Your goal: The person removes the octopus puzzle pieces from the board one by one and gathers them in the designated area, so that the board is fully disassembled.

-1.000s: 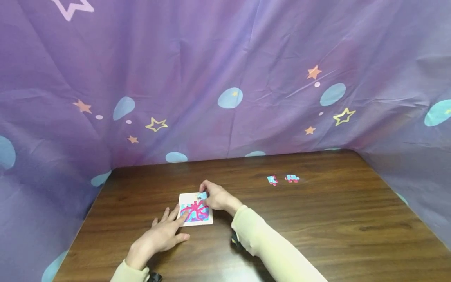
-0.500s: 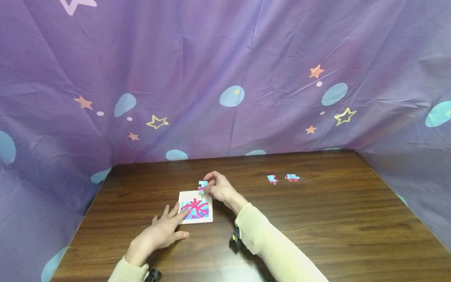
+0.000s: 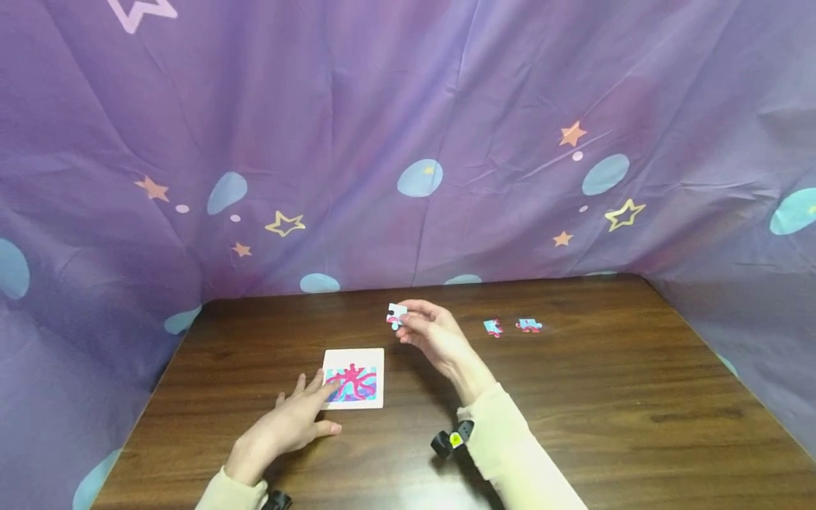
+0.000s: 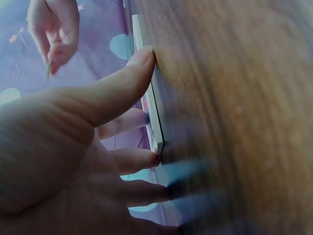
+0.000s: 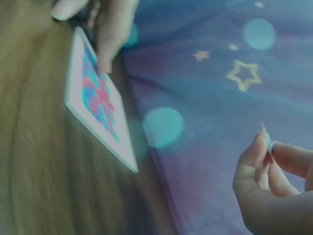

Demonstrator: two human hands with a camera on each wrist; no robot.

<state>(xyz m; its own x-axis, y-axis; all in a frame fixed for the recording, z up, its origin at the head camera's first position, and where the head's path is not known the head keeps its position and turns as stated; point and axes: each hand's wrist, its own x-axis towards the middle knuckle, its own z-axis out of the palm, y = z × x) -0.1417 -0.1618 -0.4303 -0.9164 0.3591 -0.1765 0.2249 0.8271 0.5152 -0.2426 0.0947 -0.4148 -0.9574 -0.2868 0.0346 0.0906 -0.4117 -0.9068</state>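
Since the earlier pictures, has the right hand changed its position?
Yes. In the head view, the right hand has moved to the right and slightly toward the far side, away from the puzzle board, which lies unmoved on the table.

Board point(image 4: 155, 125) at your left grip point(image 4: 73, 137)
It lies on the desk point(image 4: 244, 98); your right grip point(image 4: 56, 34) pinches a thin piece point(image 4: 49, 69).

The head view looks forward and down from above, across the bench point(image 3: 612, 397) to the curtain point(image 3: 357, 127). The 2 wrist views look from low and close, tilted sideways; all 3 share the puzzle board point(image 3: 354, 356), bench and curtain.
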